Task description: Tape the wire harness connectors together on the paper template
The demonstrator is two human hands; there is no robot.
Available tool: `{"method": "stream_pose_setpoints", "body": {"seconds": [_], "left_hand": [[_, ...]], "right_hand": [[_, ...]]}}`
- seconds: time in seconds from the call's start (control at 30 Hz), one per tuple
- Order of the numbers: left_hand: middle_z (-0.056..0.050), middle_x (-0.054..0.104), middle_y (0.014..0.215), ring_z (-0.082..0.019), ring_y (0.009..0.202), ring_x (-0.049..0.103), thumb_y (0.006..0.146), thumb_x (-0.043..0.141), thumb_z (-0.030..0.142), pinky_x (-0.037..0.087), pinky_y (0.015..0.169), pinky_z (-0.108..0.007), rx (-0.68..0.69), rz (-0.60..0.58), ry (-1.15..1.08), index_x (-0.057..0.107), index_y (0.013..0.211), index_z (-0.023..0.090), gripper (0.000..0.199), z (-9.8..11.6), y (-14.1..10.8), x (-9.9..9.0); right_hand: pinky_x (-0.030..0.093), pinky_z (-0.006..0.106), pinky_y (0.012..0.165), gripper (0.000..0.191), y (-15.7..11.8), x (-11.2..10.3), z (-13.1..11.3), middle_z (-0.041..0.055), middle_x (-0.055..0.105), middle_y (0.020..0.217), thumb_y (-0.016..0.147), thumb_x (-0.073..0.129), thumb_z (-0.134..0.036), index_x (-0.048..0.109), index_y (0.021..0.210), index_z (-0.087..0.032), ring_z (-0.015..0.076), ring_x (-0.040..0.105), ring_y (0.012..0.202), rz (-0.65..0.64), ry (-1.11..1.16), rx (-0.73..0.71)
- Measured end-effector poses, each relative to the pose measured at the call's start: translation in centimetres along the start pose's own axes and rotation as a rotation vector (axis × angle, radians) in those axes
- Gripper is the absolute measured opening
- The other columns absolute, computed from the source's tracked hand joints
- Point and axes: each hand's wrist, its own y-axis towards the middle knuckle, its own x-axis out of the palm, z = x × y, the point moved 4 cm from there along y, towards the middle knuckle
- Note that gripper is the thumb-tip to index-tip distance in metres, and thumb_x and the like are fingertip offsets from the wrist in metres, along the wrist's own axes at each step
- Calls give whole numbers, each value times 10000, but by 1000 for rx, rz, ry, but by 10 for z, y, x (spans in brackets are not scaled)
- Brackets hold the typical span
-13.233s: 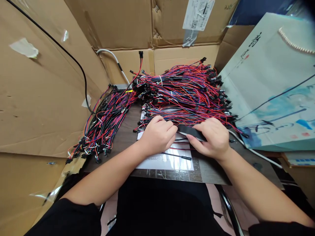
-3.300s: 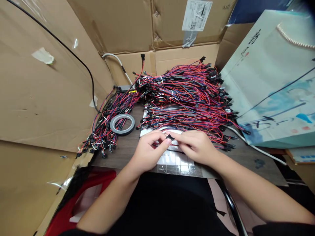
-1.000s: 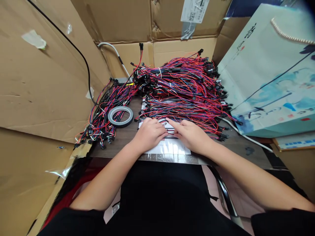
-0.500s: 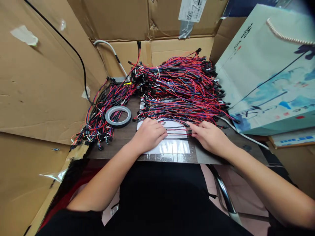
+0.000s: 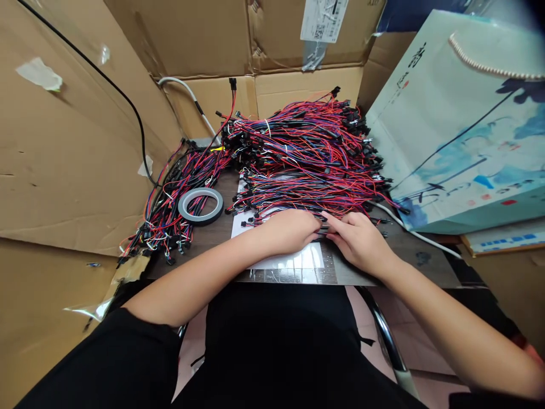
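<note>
My left hand (image 5: 293, 230) is curled over a thin wire harness on the white sheet (image 5: 293, 260), its fingertips close to those of my right hand (image 5: 360, 241). My right hand pinches the same harness with thumb and forefinger, the forefinger stretched toward my left hand. Between the hands only a short stretch of dark wires shows; the rest is hidden under my fingers. Small black connectors (image 5: 246, 224) stick out to the left of my left hand. Just behind both hands lies a row of red, blue and black wire harnesses (image 5: 293, 190).
A taller pile of wire harnesses (image 5: 298, 130) stands behind the row. To the left are a roll of tape (image 5: 201, 205) and a tangled heap of harnesses (image 5: 170, 210). Cardboard walls (image 5: 63, 159) close in the table (image 5: 434, 267); a paper bag (image 5: 460, 142) stands at the right.
My left hand has slid right along the wires until it nearly meets my right hand, uncovering connectors on the left. My right hand has stayed almost in place. The view has shifted slightly.
</note>
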Motion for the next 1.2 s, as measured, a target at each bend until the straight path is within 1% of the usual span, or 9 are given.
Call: {"method": "stream_pose_setpoints", "body": {"seconds": [0.13,0.23,0.37,0.43,0.5,0.7,0.87,1.03,1.2], "left_hand": [[-92,705,962,-216,869,669,978,463,256,472,752,-310,26,11,-77,634,993,148,202,-5,4,13],[-71,688,899,-199,820,650,995,445,287,452,711,-297,6,50,-101,619,955,159,220,-8,1,19],[-48,673,856,-189,796,631,985,463,277,415,668,-287,-12,94,-109,613,923,171,194,-9,0,22],[-44,672,852,-185,801,629,982,466,274,404,667,-283,-16,103,-109,622,903,171,203,-9,0,22],[-46,672,856,-184,801,628,979,472,279,399,667,-282,-19,109,-105,636,891,168,217,-8,0,23],[-49,690,845,-180,812,636,968,488,266,429,712,-280,-13,145,-155,698,918,169,237,-10,0,25],[-51,718,875,-180,832,656,959,508,255,444,736,-279,-4,170,-213,738,973,179,243,-12,1,28],[-46,724,873,-176,824,660,957,516,265,430,710,-270,6,188,-234,749,971,186,246,-13,1,29],[-40,728,879,-173,829,663,949,527,258,427,716,-264,1,194,-256,751,963,190,235,-13,1,29]], "right_hand": [[448,354,743,582,-2,-2,2,76,629,910,953,519,-229,363,1514,-220,207,507,814,-20,13,33],[452,366,743,505,-1,-9,4,82,658,909,946,530,-235,467,1446,-208,214,535,835,-26,32,37],[465,390,807,266,1,-24,4,65,699,947,910,595,-226,643,1172,-217,215,562,883,46,115,90],[469,384,842,150,2,-29,3,52,699,964,905,607,-216,654,1048,-219,203,571,907,66,174,128],[463,382,869,106,2,-29,1,45,691,968,910,607,-221,647,1008,-216,196,575,923,41,196,143],[423,414,893,104,-2,-15,-1,46,684,990,921,603,-291,660,965,-216,213,556,957,-50,117,188],[413,386,865,107,-2,-10,1,36,676,965,925,605,-298,677,961,-227,194,555,931,-38,144,184],[373,393,845,96,-1,-9,1,19,679,928,918,626,-315,700,941,-257,197,556,924,-16,78,197],[356,399,858,93,0,-8,-1,9,687,916,919,628,-313,697,939,-255,195,558,930,-6,44,205]]}}
